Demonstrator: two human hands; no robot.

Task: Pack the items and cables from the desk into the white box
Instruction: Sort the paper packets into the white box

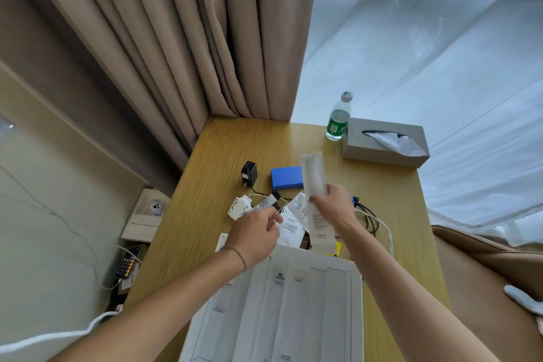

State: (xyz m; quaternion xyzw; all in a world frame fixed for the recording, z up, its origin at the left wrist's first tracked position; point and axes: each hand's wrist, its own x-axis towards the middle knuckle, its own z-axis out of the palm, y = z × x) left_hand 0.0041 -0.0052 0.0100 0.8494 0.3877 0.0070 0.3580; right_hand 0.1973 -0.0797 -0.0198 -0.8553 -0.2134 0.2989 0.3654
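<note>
My right hand [333, 207] grips a long translucent white pouch [314, 182] upright above the desk, just beyond the white box [279, 308] at the near edge. My left hand [255, 232] hovers with loosely curled fingers over white paper packets [292, 231] at the box's far end; whether it pinches one is unclear. Farther back on the desk lie a white round adapter [239, 208], a black charger [249, 174], a blue box [287, 178] and a small labelled tube [264, 203]. Black and white cables [374, 222] trail to the right of my right hand.
A green-labelled water bottle [338, 118] and a grey tissue box [385, 142] stand at the desk's far right. Curtains hang behind the wooden desk [205, 214]. A wall socket [155, 206] sits left, a brown chair [484, 273] right.
</note>
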